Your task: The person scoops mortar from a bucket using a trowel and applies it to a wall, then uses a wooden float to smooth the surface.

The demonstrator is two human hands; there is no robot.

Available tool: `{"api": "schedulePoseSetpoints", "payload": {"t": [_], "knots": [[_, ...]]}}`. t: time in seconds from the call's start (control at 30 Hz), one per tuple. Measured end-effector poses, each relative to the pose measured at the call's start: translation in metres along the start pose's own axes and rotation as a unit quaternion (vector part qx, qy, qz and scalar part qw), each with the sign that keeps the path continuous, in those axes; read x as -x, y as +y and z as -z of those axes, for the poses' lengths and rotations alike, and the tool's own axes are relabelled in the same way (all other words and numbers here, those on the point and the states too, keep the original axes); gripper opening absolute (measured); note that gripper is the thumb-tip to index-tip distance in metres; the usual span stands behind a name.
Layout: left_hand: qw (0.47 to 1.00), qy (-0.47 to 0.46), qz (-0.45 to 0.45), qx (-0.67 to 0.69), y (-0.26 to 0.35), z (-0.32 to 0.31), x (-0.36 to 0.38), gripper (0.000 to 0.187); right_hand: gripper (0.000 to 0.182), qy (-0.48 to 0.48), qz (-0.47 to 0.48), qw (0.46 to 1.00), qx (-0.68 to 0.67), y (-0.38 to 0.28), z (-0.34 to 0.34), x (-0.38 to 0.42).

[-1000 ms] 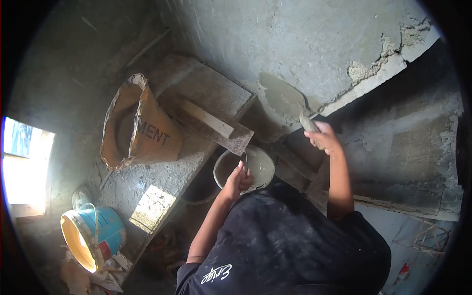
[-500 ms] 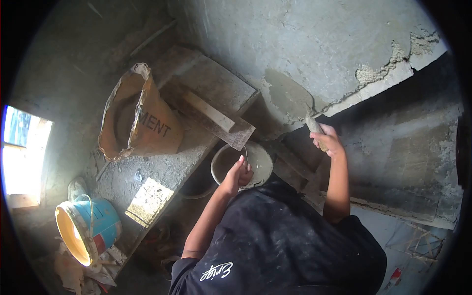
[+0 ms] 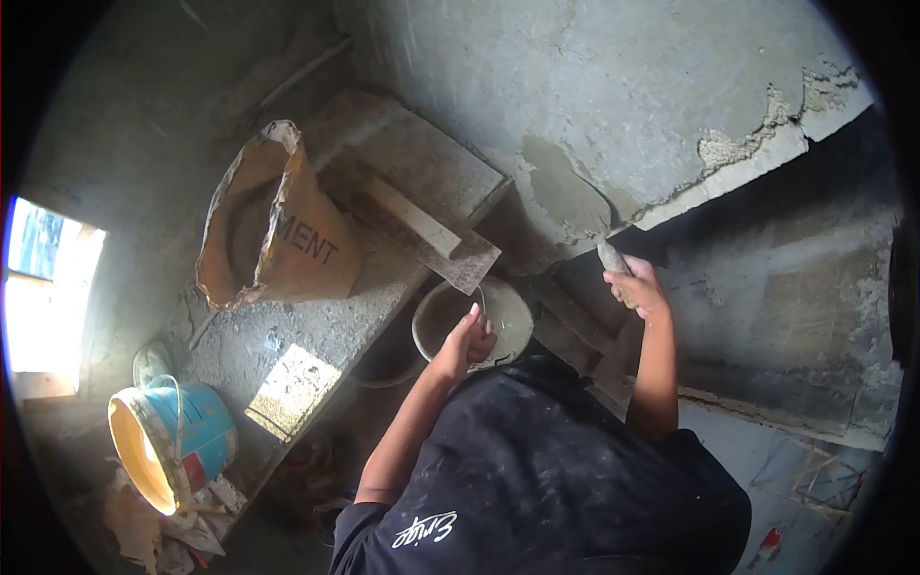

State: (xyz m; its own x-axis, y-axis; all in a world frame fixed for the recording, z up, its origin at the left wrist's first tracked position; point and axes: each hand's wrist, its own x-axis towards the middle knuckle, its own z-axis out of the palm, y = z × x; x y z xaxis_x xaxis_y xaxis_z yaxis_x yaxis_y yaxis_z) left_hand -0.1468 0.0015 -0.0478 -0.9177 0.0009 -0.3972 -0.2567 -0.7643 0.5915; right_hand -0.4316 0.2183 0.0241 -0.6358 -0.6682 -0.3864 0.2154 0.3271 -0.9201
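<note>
My left hand (image 3: 467, 340) is closed around the thin wire handle of a bucket (image 3: 513, 318), which hangs close in front of my body and has grey wet mortar inside. In my right hand (image 3: 644, 287) is the pale, mortar-caked handle of a trowel (image 3: 611, 261). The trowel points up toward the lower edge of the wall (image 3: 671, 105). A darker patch of wet mortar (image 3: 561, 187) lies on the wall just beyond it. I cannot clearly tell the blade from this patch.
On the ledge (image 3: 383, 307) at left stand an open cement bag (image 3: 316, 254) and a plastering float (image 3: 417, 220). A blue paint bucket (image 3: 206, 431) lies tilted at lower left. Broken plaster (image 3: 738, 149) runs along the wall's lower edge, above a dark recess.
My right hand has drawn slightly down with the trowel, away from the wet patch. My left hand keeps its grip on the bucket handle. The whole view has shifted a little.
</note>
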Motion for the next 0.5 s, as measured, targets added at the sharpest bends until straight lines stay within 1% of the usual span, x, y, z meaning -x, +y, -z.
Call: {"api": "schedulePoseSetpoints", "payload": {"t": [0.1,0.13,0.2,0.27,0.33,0.37,0.4,0.47,0.5], "knots": [[1.000,0.019,-0.009,-0.015,-0.001,-0.001,-0.001,0.060,0.022,0.019,-0.021,0.999,0.020,0.008,0.005,0.005],[1.000,0.018,-0.014,-0.017,-0.001,0.000,-0.001,0.060,0.024,0.015,-0.030,0.999,0.010,0.021,0.011,0.009],[1.000,0.024,0.001,-0.011,-0.001,0.002,0.001,0.060,0.027,0.041,-0.051,0.998,0.006,0.030,0.007,0.024],[1.000,0.023,0.002,-0.006,-0.002,0.003,0.001,0.059,0.028,0.034,-0.059,0.998,-0.007,0.034,0.002,0.030],[1.000,0.006,0.001,-0.015,-0.001,0.001,0.000,0.057,0.026,0.029,-0.062,0.997,0.022,0.033,-0.002,0.037],[1.000,0.002,0.000,-0.014,0.000,0.000,0.000,0.056,0.025,0.012,-0.042,0.999,0.021,0.029,-0.005,0.035],[1.000,0.000,0.003,-0.017,0.001,-0.001,0.000,0.056,0.025,0.017,-0.042,0.999,0.019,0.024,-0.008,0.031],[1.000,0.013,0.008,0.006,0.003,-0.003,-0.001,0.056,0.025,-0.005,-0.006,1.000,0.015,0.010,-0.015,0.023],[1.000,0.007,0.009,0.003,0.000,0.001,-0.004,0.056,0.024,0.000,0.002,1.000,0.019,0.003,-0.019,0.019]]}}
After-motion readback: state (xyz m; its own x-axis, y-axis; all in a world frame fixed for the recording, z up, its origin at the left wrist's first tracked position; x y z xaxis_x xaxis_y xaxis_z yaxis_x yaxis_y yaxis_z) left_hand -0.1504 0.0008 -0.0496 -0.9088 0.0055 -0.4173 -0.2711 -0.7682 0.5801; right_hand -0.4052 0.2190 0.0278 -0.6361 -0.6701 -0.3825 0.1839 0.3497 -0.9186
